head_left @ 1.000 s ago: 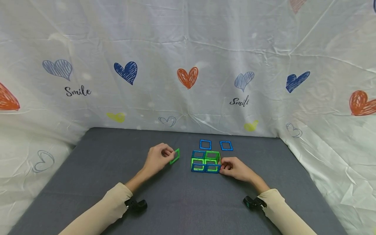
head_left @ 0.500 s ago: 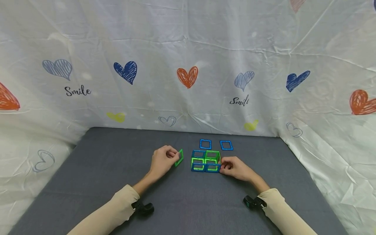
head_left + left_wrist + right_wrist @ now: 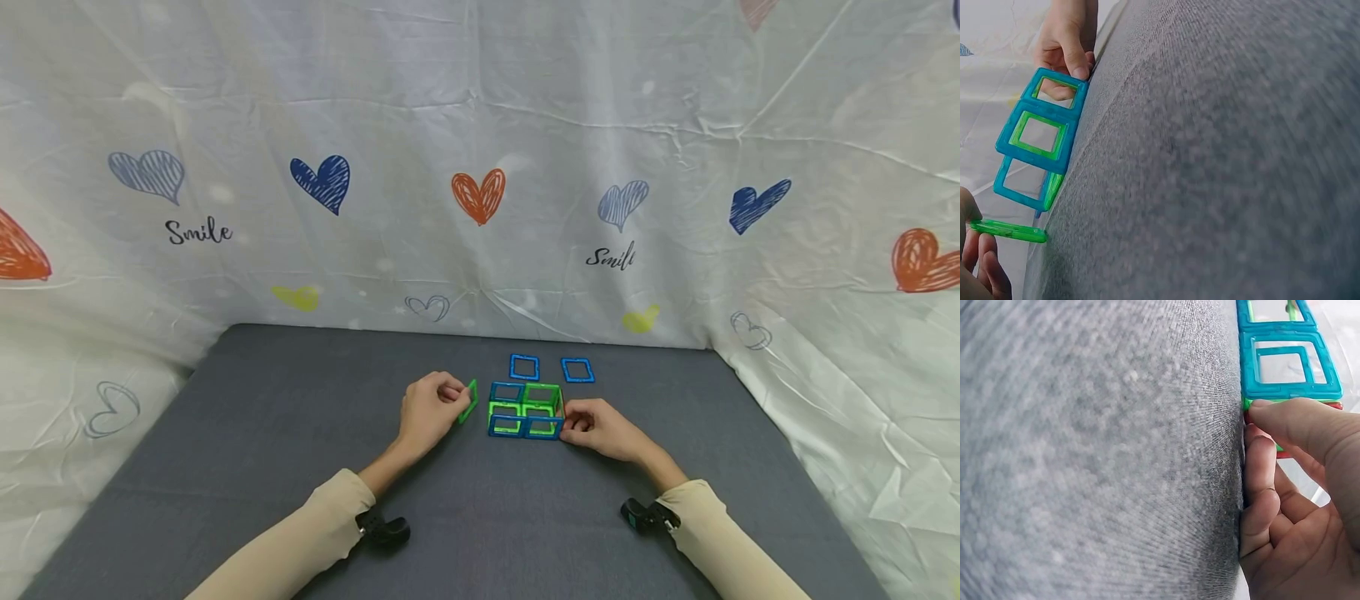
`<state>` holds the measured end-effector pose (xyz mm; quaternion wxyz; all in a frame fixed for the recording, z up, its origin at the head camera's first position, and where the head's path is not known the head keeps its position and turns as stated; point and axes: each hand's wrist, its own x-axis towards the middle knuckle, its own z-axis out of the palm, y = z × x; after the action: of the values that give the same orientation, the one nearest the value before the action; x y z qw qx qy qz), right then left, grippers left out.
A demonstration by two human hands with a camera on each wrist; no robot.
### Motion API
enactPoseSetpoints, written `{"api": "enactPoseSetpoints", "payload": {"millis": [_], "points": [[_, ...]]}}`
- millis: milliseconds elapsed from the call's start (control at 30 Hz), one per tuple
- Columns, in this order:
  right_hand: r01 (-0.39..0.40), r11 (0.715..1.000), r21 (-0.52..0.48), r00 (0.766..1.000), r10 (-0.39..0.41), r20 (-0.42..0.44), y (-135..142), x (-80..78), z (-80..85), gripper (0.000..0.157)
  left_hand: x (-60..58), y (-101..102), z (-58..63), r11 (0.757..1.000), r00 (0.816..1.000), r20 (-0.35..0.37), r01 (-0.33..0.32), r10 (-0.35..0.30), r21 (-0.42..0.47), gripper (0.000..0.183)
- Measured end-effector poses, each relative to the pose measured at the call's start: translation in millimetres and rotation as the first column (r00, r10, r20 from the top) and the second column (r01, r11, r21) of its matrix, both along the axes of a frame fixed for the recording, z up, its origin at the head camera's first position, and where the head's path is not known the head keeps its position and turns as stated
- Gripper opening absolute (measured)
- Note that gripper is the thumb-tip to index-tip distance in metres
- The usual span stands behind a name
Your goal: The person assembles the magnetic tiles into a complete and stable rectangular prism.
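In the head view my left hand [image 3: 429, 417] pinches a green square magnetic tile [image 3: 1013, 230] on edge, a short gap left of a box-like build of magnetic tiles [image 3: 527, 417]. Blue squares form the build's front, with green squares inside and behind. At its right end my right hand [image 3: 609, 432] holds the lower corner, thumb on the near edge of a red tile [image 3: 1335, 405] beside a green edge. The remaining fingers of that hand curl against the cloth. Much of the red tile is hidden behind the fingers.
Two loose blue square tiles, one on the left [image 3: 525, 357] and one on the right [image 3: 577, 360], lie flat behind the build. Grey cloth [image 3: 480, 517] covers the table. A white curtain [image 3: 390, 250] with printed hearts hangs behind it.
My left hand has moved right with the green tile, closing much of the gap to the build. The right hand and the build have stayed put.
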<state>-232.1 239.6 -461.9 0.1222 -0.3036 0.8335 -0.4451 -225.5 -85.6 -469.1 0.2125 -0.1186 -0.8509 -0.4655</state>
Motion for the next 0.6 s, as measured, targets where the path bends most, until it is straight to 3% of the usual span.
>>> {"api": "enactPoseSetpoints", "payload": {"millis": [600], "points": [[-0.001,1.000,0.011,1.000,0.001,-0.025,0.8,-1.3,-3.0,0.009,2.0,12.7,-4.6,1.000,1.000,-0.020,-0.015,0.015,0.024,0.009]]}}
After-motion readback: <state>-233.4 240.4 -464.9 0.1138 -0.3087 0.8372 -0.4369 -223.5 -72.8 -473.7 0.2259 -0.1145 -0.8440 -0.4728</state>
